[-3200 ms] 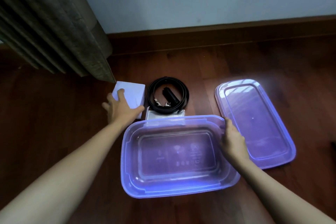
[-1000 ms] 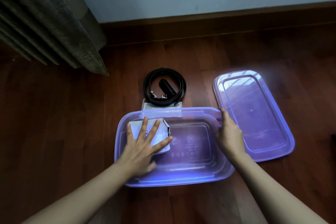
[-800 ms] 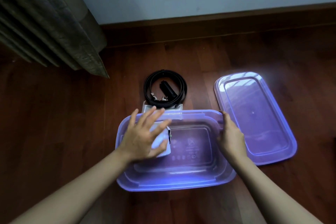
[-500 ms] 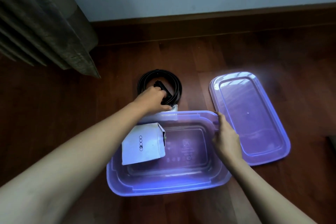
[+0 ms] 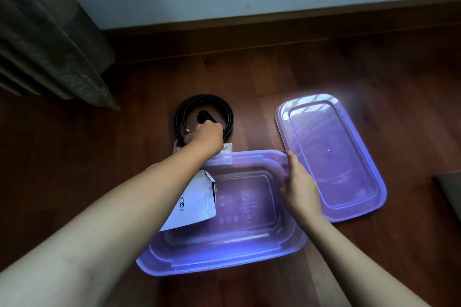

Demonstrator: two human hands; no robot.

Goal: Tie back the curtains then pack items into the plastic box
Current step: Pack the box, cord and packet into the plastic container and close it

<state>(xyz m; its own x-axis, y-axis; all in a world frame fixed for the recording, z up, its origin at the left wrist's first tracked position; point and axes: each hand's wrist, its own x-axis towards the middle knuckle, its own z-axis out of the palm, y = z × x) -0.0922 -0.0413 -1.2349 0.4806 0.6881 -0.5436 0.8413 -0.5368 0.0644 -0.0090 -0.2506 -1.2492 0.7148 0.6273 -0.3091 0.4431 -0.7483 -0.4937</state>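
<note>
The clear purple plastic box (image 5: 224,254) sits open on the wood floor. A white packet (image 5: 193,203) leans inside its left half. Behind the box lies a coiled black belt (image 5: 180,113) on a white flat item (image 5: 227,148). My left hand (image 5: 207,136) reaches over the box's far rim and its curled fingers close on the near part of the belt. My right hand (image 5: 298,182) holds the box's right rim. The box's lid (image 5: 329,154) lies flat to the right.
A grey curtain (image 5: 47,40) hangs at the upper left, its hem near the floor. A wooden skirting board (image 5: 274,30) runs along the pale wall behind. A dark object (image 5: 450,194) shows at the right edge.
My left hand left the white packet in the box, reached past the far rim and closed on the coiled belt. My right hand stayed on the box's right rim.
</note>
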